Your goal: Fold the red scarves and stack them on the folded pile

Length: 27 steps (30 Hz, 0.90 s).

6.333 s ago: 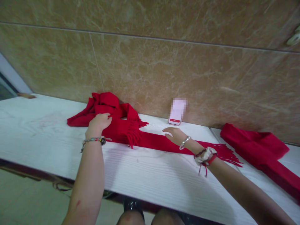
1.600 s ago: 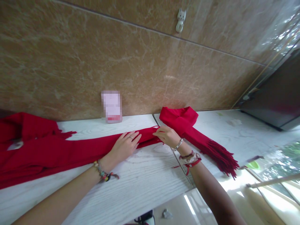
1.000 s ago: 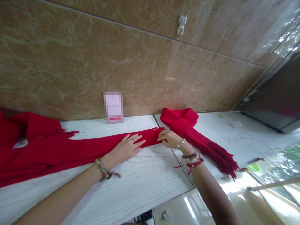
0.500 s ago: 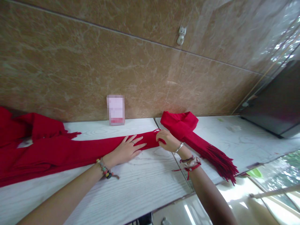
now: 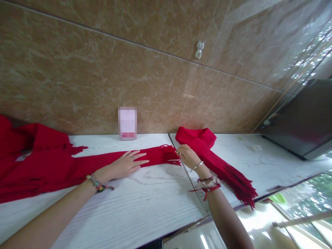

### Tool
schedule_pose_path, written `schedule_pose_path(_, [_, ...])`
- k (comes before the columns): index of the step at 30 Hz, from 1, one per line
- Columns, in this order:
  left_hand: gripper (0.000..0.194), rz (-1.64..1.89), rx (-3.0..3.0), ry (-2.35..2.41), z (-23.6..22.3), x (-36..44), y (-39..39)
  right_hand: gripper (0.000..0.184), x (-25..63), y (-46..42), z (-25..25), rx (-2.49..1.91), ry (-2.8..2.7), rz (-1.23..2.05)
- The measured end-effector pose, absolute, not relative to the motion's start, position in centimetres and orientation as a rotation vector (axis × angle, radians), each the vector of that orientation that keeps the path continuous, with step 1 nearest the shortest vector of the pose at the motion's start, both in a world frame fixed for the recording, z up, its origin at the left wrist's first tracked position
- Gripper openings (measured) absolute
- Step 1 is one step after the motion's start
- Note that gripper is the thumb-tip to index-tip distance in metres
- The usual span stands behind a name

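Head view: one long red scarf [image 5: 154, 155], under the flat, spread left hand [image 5: 124, 166]; curled right hand [image 5: 188, 156] at its fringe, grip unclear; one folded scarf [image 5: 207, 149], nearby.

L hand [image 5: 126, 164] flat on red scarf [image 5: 101, 160], fingers spread. R hand [image 5: 187, 155] at scarf's fringe [image 5: 171, 155], fingers curled; grip unclear. 2nd red scarf [image 5: 204, 147] just beyond R hand, on white counter [image 5: 145, 204]. Blurred phone [image 5: 127, 123] upright vs. tiled wall [image 5: 155, 83], behind 1st scarf.
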<state>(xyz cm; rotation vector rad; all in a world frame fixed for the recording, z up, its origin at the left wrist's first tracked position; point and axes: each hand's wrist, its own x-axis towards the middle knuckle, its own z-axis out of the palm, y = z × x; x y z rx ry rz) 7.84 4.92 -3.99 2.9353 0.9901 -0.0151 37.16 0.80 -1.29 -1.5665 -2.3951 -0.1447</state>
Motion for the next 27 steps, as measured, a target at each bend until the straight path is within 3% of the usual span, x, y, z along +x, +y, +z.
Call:
schedule_pose_path(5, [0.04,0.04,2.987,0.937,-4.1,7.3,4.4,0.017,33.4,1.0,-2.6,-1.052,-2.549,-0.044])
schedule_pose_path(14, [0.04,0.184,2.991,0.884,-4.2,7.1,3.9,0.024,37.7,1.4,-1.9,-1.598,-2.568,-0.01])
schedule_pose_path(21, [0.031,0.392,2.962,0.867,-3.9,8.1,3.7,0.034,34.4,1.9,-2.0,-1.199,-2.295,-0.117])
schedule_pose_path(27, [0.03,0.444,2.955,0.833,-3.9,8.1,3.6,0.027,33.3,3.1,-3.2,-1.606,-2.437,-0.06])
